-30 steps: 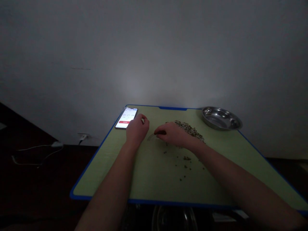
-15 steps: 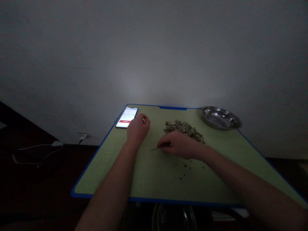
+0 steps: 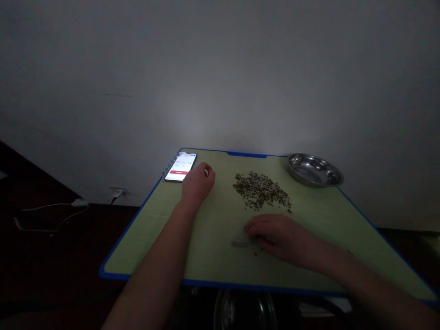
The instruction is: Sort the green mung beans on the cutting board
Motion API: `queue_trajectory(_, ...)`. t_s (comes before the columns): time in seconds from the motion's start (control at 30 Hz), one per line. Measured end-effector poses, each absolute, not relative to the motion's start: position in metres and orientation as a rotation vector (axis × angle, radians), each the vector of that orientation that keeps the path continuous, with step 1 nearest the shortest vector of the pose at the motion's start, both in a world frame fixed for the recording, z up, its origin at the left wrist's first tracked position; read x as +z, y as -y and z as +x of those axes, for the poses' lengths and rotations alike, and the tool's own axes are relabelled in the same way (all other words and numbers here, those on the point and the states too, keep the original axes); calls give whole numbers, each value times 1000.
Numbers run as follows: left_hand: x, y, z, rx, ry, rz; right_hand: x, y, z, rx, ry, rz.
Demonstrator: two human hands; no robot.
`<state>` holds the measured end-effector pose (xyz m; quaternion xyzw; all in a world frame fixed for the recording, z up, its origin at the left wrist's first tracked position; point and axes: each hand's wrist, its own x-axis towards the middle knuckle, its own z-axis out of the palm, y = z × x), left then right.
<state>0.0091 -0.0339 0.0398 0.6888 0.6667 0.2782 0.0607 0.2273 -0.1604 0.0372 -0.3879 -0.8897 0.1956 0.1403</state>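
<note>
Right hand (image 3: 275, 236) held a thin, blurred implement (image 3: 239, 239) near the front edge of the worktop (image 3: 209, 259); small mottled grains (image 3: 259, 189) lay spread beyond. Left hand (image 3: 198, 184), loosely curled, rested beside a lit phone (image 3: 180, 167) at the far left corner; a metal bowl (image 3: 312, 170) stood at the far right.

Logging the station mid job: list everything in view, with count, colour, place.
Table: one, green, blue edge, centre
Wall: one, grey, behind table
Phone: one, white screen, table's far left
Grains: uncountable, brownish, mid table
Bowl: one, silvery, table's far right
Plug: one, white, low on wall
Cable: count unclear, white, lower left
Round object: one, dark, below table
Unclear object: one, pale, below table
Blurred item: one, pale, near grains
Left hand: one, bare, beside phone
Right hand: one, bare, at blurred item
</note>
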Motion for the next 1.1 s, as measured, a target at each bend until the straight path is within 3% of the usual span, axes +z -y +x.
queue_trajectory(0.33, 38, 33, 9, 808, -2021, 2098, 38, 170, 244, 536, 2537, -1088)
queue_trajectory(0.57, 38, 33, 9, 798, -2028, 2077, 48, 132, 231, 395, 2247, -1114)
queue_trajectory(1.1, 37, 32, 9, 815, -2034, 2096, 47, 87, 204, 424, 2349, -1178)
